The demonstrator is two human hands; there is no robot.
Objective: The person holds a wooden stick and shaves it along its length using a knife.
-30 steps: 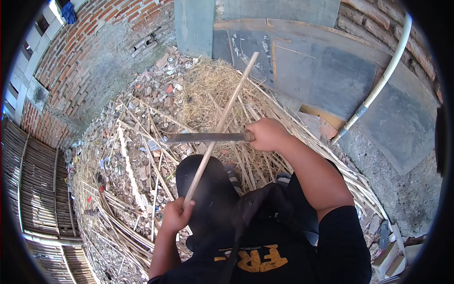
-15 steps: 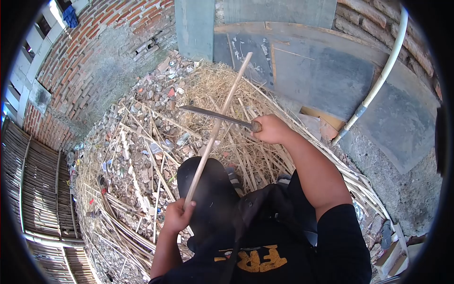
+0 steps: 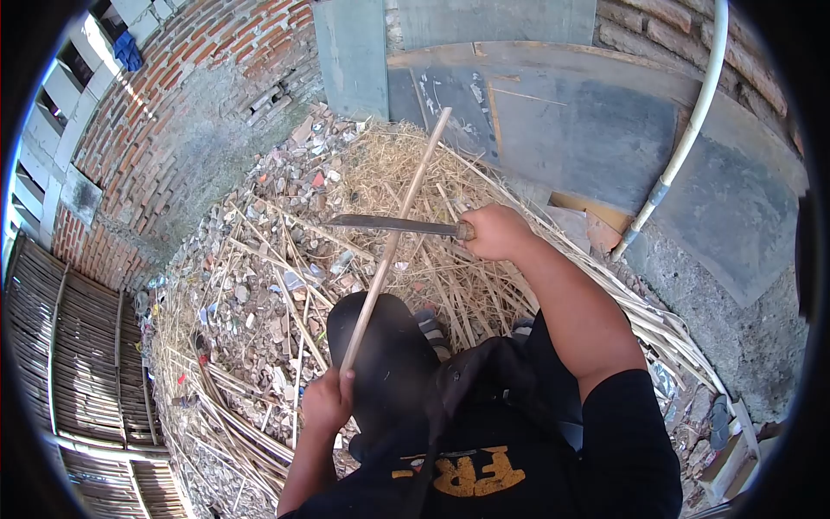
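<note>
I watch from far away through the head camera, and the main change is in the long knife [image 3: 367,222]. Half a second ago its blade was slanting, with the tip raised; now it has come down to lie almost level across the wooden strip [image 3: 378,281]. Compared with one second ago, the crossing is higher on the strip, farther from the holding hand. I judge that the working place has moved up the strip, and that this is shaving or trimming in short strokes. Whether the edge is really biting into the wood, I cannot tell.

The right hand [image 3: 497,232] is closed in a fist on the knife's handle. The left hand [image 3: 327,401] is also closed, gripping the lower end of the strip, with the thumb along it. This grip has stayed almost the same, so I think the strip is being kept steady. The strip slopes up and away from me, passing over the dark left knee [image 3: 389,333]; its upper end is free, above the dry straw [image 3: 372,164]. I cannot see if it presses on the knee.

On the ground, many thin strips [image 3: 232,405] lie on broken rubble [image 3: 246,298], well apart from the blade.
</note>
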